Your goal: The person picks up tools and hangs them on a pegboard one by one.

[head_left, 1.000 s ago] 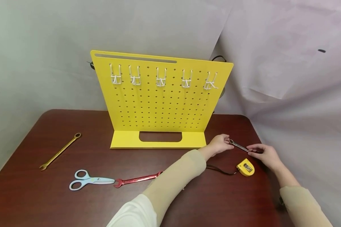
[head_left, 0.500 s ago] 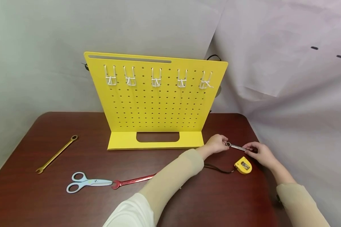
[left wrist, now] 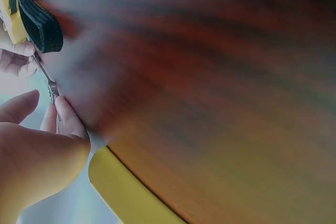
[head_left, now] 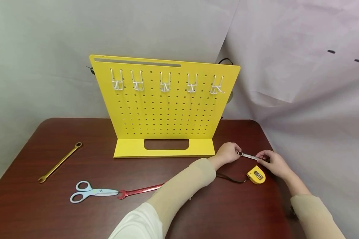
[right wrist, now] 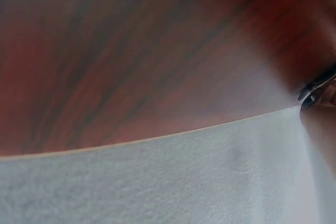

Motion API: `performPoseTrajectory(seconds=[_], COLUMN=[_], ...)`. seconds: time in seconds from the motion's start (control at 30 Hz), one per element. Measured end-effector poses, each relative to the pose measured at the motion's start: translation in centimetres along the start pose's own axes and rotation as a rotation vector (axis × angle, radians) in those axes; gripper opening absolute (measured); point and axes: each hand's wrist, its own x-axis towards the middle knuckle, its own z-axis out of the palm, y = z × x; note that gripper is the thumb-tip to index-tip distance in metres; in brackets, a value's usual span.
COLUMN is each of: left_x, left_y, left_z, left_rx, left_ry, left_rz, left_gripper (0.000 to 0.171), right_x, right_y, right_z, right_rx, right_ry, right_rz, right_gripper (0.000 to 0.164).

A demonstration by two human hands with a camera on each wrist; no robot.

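Wrench (head_left: 249,156), left grip (head_left: 228,153), right grip (head_left: 274,163), both pinching

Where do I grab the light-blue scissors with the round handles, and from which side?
Probably by the two round finger loops, coming from the left. The scissors lie flat with their loops toward the left, while the closed blades point right, their tip close by the open end of the shiny red metal wrench.
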Motion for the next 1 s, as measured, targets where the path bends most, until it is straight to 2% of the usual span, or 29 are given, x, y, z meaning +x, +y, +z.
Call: performPoseTrajectory(seconds=[0.2,0.33,0.67,0.87,1.0], left_x=[0.4,0.5,-0.9,-1.4,-1.9], left_y=[-0.2,-0.3,0.3,0.5,0.7], left_z=[0.4,0.6,0.2,0.3,-0.1], left_rx=[0.028,0.038,0.015,0.022,-0.030], left_ry=[-0.037,-0.033,0.002,0.071,0.145], left_rz=[-0.001,0.007,0.030,0.026,0.056], left_gripper=[0.025,0.025,0.016,0.007,0.004], right_x=[-0.3,-0.4,-0.6,-0.8,-1.3], right_y=[-0.2,-0.3,-0.5,-1.1,-1.9], right_z=[-0.1,-0.2,-0.5,-0.9,-1.3], right_rx=[0.002,0.007,-0.022,-0.017,0.000], right_ry=[0.012,0.009,0.022,0.043,0.100], right_rz=[0.011,0.020,0.020,0.006,-0.030], right_gripper=[0.006,0.006,0.006,0.004,0.006])
